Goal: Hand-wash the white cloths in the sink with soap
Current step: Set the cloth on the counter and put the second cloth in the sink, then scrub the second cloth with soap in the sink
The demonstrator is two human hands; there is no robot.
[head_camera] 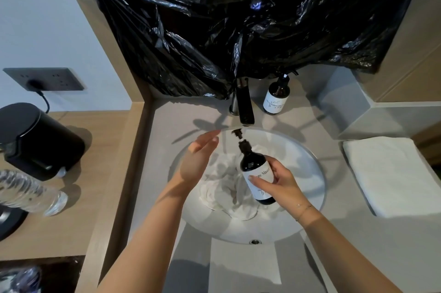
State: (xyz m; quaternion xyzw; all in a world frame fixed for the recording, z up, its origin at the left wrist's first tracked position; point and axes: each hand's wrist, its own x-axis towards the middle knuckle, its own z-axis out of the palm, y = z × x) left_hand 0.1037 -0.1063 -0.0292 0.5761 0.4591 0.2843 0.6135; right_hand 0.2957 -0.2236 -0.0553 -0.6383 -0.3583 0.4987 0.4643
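A round white sink holds crumpled white cloths. My right hand grips a dark soap bottle with a white label, tilted over the cloths with its pump head pointing up toward the tap. My left hand hovers open to the left of the pump, palm turned toward it, fingers straight and not touching the bottle. The cloths' lower part is hidden behind the bottle.
A second dark pump bottle stands behind the sink right of the tap. A folded white towel lies on the counter at right. Black plastic sheeting hangs over the back. A black kettle and a plastic water bottle sit at left.
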